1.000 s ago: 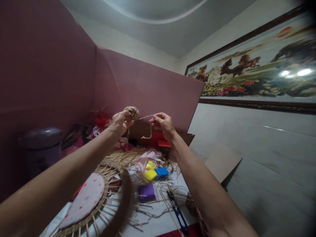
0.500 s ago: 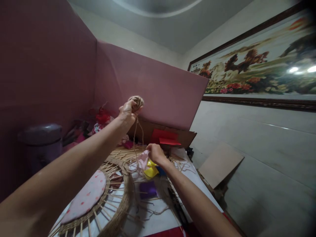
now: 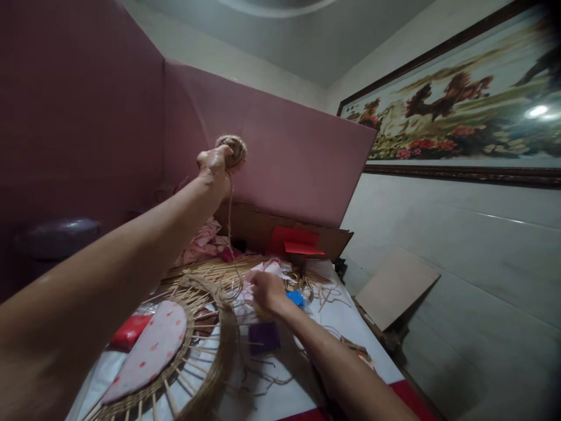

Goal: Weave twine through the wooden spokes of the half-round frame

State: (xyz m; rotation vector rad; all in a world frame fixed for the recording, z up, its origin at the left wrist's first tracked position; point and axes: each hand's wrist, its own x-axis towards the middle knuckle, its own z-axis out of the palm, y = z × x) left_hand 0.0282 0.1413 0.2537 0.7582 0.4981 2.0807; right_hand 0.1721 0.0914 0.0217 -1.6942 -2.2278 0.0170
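My left hand (image 3: pixel 215 162) is raised in front of the pink panel, its fingers wrapped round a ball of twine (image 3: pixel 233 149). A strand of twine (image 3: pixel 229 225) hangs from the ball down to the woven piece (image 3: pixel 225 345), which has a thick twine rim, thin sticks and a dotted cloth centre (image 3: pixel 153 348). Lower and to the right, my right hand (image 3: pixel 264 290) is closed near the strand and a pale pink cloth; what its fingers hold, if anything, is hidden. A purple packet (image 3: pixel 263 337) lies just below it.
Thin sticks (image 3: pixel 210 269) are spread behind the woven piece. A blue packet (image 3: pixel 295 297) and loose twine are right of my right hand. Red paper (image 3: pixel 298 241) rests against cardboard under the pink panel (image 3: pixel 280 158). A board (image 3: pixel 398 287) leans at the right wall.
My left hand has risen and moved slightly left with the twine ball. My right hand has moved a little lower and left. The yellow packet is now mostly hidden, and the blue one shows more.
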